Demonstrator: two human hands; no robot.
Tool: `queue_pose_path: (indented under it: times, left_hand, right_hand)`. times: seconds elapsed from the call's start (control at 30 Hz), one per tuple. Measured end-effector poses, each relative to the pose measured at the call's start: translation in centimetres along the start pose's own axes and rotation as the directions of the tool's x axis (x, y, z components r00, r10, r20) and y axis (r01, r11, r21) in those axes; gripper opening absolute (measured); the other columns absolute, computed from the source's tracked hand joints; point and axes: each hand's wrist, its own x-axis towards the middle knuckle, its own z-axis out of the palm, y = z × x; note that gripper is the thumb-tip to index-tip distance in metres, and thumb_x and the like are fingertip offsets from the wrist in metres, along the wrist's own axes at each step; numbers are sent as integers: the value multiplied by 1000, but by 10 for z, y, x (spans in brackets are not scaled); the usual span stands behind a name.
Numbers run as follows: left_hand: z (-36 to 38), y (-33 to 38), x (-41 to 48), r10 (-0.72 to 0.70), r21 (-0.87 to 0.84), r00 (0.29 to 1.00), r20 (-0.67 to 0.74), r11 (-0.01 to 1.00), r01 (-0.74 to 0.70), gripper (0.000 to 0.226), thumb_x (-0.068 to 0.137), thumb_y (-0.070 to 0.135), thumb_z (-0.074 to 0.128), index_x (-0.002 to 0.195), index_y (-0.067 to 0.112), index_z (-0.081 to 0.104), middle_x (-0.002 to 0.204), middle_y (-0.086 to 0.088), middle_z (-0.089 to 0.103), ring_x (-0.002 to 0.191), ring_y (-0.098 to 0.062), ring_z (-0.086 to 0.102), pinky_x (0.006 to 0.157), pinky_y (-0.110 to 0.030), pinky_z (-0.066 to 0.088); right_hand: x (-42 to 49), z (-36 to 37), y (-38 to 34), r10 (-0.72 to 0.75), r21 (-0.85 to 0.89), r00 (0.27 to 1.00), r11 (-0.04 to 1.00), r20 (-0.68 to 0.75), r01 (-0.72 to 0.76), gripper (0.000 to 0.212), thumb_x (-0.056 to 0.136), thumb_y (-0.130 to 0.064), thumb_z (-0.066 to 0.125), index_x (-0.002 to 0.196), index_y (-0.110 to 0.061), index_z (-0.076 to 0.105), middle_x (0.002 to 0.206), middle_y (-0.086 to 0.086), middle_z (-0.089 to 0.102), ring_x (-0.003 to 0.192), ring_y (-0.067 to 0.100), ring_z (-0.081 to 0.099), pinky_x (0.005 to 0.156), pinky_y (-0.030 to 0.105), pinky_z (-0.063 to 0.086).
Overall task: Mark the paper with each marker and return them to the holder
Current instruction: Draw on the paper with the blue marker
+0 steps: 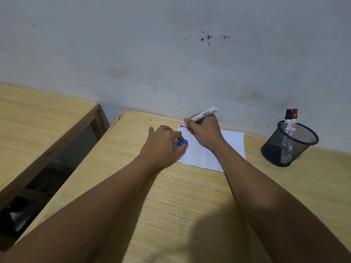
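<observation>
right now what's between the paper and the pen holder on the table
Nothing: in the head view, only bare table lies between the paper and the pen holder, which holds two capped markers.

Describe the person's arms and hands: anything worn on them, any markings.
Both forearms are bare from the bottom frame edge to the wrists; no sleeves show. The left hand and right hand wear no gloves. No watch, bracelet or visible ring, and no tattoos or markings.
</observation>
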Motion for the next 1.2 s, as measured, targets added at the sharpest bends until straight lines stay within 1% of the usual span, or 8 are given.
queue_pose_path:
  times: [0.37,0.5,0.67,0.83,0.9,0.97,1.07,1.2]
  left_hand:
    - [3,-3,2,-3,-8,1000,8,1000,3,40,87,54,53,106,26,74,111,4,74,121,-17,53,106,-63,33]
    - [2,-2,2,-5,-5,1000,28,1000,5,39,88,54,52,105,26,74,110,4,73,121,-17,52,106,-63,32]
    - [-2,0,-1,-10,17,998,54,1000,9,41,88,55,49,103,25,73,101,8,73,117,-16,53,101,-58,36]
    - [-15,6,-6,-36,-56,995,97,998,42,21,87,51,54,82,34,66,79,13,62,101,-15,56,101,-57,36]
    - [-27,15,-8,-123,-221,985,125,964,148,17,81,49,62,83,36,73,91,8,72,99,-16,63,103,-49,39]
    - [-42,29,-7,-189,-379,977,96,901,212,7,76,45,68,77,39,71,94,9,73,95,-15,67,87,-33,50]
    - [-73,63,0,-137,-460,991,4,879,124,13,83,32,77,83,43,69,94,20,70,95,-7,67,80,-26,48]
    - [-116,119,8,-51,-514,990,-129,857,-23,15,85,28,77,99,25,77,89,14,72,81,-2,68,67,-16,47]
  right_hand:
    - [-1,-1,-1,13,-12,1000,1000,23,-13,23,92,-27,76,91,-5,75,76,4,73,70,19,73,73,39,64]
    - [-4,-3,-5,31,89,1000,996,1,-31,23,92,-23,76,90,0,75,74,8,72,63,18,68,60,31,59]
    - [-12,-18,-19,61,374,994,927,-86,-25,16,92,-18,76,90,-3,74,70,11,69,57,21,59,50,31,49]
    - [-36,-53,-59,-8,312,994,949,-106,41,10,93,-18,76,88,-10,75,76,6,70,59,14,60,53,25,50]
    - [-51,-73,-74,-32,259,996,964,-89,54,7,93,-17,75,89,-11,75,79,7,70,63,13,62,56,26,51]
    - [-66,-95,-88,-46,232,997,971,-68,61,7,92,-16,76,94,-10,74,81,7,71,63,11,65,58,27,53]
    - [-91,-128,-112,-70,199,996,977,-57,80,10,91,-17,77,96,-8,76,84,6,74,65,9,67,60,26,54]
    - [-125,-158,-145,-124,198,986,970,-111,144,18,92,-22,75,97,-4,78,83,3,77,69,11,67,63,27,54]
